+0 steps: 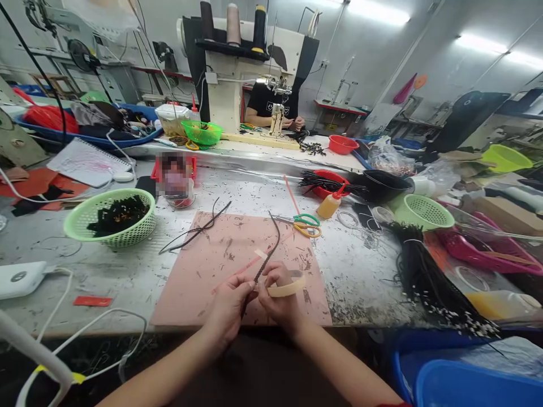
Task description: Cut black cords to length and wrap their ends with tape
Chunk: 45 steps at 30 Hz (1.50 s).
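A dark braided cord [276, 247] runs up from my fingertips over the pink mat [186, 299]. My left hand [229, 302] pinches its lower end between thumb and fingers. Close beside it, my right hand [282, 299] is closed, with a loop of cream tape [292, 289] in it and its fingertips at the cord. What exactly lies between the two sets of fingertips is hidden. Another dark cord [199, 229] lies across the mat's upper left edge. Scissors [307, 225] with green and orange handles rest at the mat's upper right.
A green basket [80, 226] of black pieces stands left. Beyond the mat are a yellow bottle [330, 206] and a red bowl [321, 176] with black cords. A bundle of black cords [418, 265] lies right. A person [271, 104] sits behind the sewing machine [224, 85].
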Motion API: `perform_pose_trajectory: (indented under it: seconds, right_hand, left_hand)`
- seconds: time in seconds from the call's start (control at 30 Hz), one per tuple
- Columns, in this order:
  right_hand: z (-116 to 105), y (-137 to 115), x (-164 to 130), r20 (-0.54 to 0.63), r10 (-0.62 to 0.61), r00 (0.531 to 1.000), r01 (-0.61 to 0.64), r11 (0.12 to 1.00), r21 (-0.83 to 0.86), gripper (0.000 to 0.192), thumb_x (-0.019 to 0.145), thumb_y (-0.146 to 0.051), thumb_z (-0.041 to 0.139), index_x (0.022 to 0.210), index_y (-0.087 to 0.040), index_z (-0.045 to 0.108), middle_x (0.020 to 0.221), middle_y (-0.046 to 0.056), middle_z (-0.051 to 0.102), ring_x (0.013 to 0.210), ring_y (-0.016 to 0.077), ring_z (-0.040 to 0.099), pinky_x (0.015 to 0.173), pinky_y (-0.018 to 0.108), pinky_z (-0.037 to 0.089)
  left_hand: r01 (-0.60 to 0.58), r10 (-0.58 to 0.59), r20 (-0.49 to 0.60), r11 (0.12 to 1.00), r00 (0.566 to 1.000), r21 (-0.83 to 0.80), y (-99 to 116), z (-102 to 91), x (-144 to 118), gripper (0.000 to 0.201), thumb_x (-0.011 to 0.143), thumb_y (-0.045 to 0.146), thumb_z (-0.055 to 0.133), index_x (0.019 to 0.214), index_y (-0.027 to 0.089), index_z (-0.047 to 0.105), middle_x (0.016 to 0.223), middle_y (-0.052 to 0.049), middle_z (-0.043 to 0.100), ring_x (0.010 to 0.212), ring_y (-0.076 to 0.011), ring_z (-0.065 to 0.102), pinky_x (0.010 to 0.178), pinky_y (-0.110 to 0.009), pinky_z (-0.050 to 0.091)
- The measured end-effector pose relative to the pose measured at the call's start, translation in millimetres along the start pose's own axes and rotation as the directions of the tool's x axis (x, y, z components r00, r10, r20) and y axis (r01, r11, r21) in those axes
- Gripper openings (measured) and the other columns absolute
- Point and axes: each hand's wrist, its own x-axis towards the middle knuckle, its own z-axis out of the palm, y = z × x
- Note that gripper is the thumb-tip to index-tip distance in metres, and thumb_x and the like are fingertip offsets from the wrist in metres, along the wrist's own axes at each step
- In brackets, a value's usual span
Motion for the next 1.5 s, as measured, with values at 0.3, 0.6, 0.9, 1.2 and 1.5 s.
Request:
perform_pose_trajectory:
  seconds: [0.3, 0.6, 0.9, 1.2, 1.5]
  right_hand:
    - [-27, 7, 1, 0.042, 0.268, 0.963, -0.271, 0.943, 0.192, 0.018, 0.078, -0.023, 0.044, 0.090, -0.022, 0.058, 0.093, 0.006, 0.052, 0.089, 0.0200, 0.052, 0.075, 0.036, 0.045]
    - [1, -19, 1, 0.070, 0.194, 0.979, -0.205, 0.947, 0.248, 0.023, 0.079, -0.021, 0.046, 0.094, -0.025, 0.063, 0.089, 0.005, 0.050, 0.091, 0.0187, 0.049, 0.081, 0.035, 0.044]
    - [-9, -10, 0, 0.091, 0.130, 0.987, -0.118, 0.985, -0.126, 0.025, 0.068, -0.015, 0.055, 0.090, -0.025, 0.061, 0.080, 0.003, 0.058, 0.075, 0.0183, 0.055, 0.067, 0.033, 0.047]
    - [-13, -16, 8, 0.139, 0.662, 0.736, -0.664, 0.669, 0.335, 0.007, 0.060, -0.025, 0.067, 0.062, -0.020, 0.062, 0.064, 0.000, 0.064, 0.064, 0.0161, 0.058, 0.060, 0.028, 0.045]
    - [5, -19, 9, 0.237, 0.777, 0.583, -0.714, 0.352, 0.605, 0.021, 0.048, -0.027, 0.074, 0.055, -0.019, 0.056, 0.050, -0.006, 0.052, 0.047, 0.0085, 0.043, 0.044, 0.021, 0.032]
  left_hand:
    - [-0.068, 0.059, -0.066, 0.987, 0.996, -0.143, 4, -13.4, 6, 0.010, 0.051, 0.014, 0.070, 0.056, 0.014, 0.062, 0.058, 0.001, 0.064, 0.062, -0.0098, 0.060, 0.067, -0.020, 0.048]
    - [0.007, -0.001, 0.136, 0.999, 0.991, -0.037, -2, -3.0, -1, 0.009, 0.055, 0.018, 0.068, 0.051, 0.015, 0.061, 0.076, -0.004, 0.069, 0.077, -0.0154, 0.061, 0.070, -0.023, 0.046]
    - [-0.055, 0.055, 0.004, 0.998, 0.998, -0.043, 0, -7.1, 2, 0.009, 0.048, 0.017, 0.068, 0.050, 0.015, 0.059, 0.048, 0.005, 0.055, 0.048, -0.0067, 0.050, 0.052, -0.018, 0.042]
    - [-0.008, 0.010, 0.031, 0.999, 0.999, -0.051, 3, -9.0, 2, 0.012, 0.049, 0.018, 0.073, 0.050, 0.014, 0.061, 0.067, 0.001, 0.061, 0.064, -0.0091, 0.057, 0.067, -0.020, 0.047]
    - [-0.050, 0.050, 0.060, 0.999, 0.997, 0.002, 1, -8.4, 3, 0.010, 0.049, 0.020, 0.072, 0.051, 0.014, 0.065, 0.067, 0.000, 0.061, 0.066, -0.0116, 0.057, 0.067, -0.022, 0.046]
